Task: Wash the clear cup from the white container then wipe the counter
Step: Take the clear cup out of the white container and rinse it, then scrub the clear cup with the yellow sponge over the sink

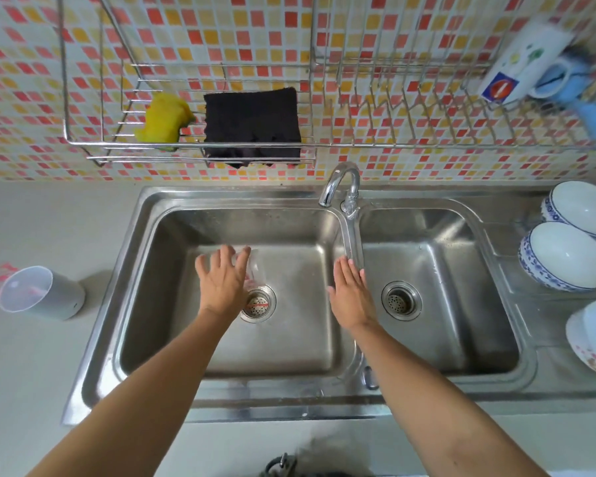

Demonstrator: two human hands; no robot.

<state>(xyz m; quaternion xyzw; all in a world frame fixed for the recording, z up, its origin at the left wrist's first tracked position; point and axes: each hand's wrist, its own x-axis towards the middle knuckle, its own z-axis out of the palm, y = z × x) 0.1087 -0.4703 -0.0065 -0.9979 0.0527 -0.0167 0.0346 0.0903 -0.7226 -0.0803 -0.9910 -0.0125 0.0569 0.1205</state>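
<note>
My left hand (222, 282) is over the left basin of the steel sink (141, 270), gripping a clear cup (255, 270) that shows past my fingers, just above the drain. My right hand (350, 294) is flat with fingers together, resting by the divider between the basins and touching the long tap lever (353, 242). The white container (40, 293) stands on the counter left of the sink and looks empty. A dark cloth (252, 123) and a yellow sponge (164, 120) lie on the wall rack.
The faucet spout (339, 182) arches over the left basin. Several white bowls (565, 256) lean on the drainboard at right. A wire dish rack (410, 108) holds a white mug (527, 63) at top right. Pale counter (49, 356) surrounds the sink.
</note>
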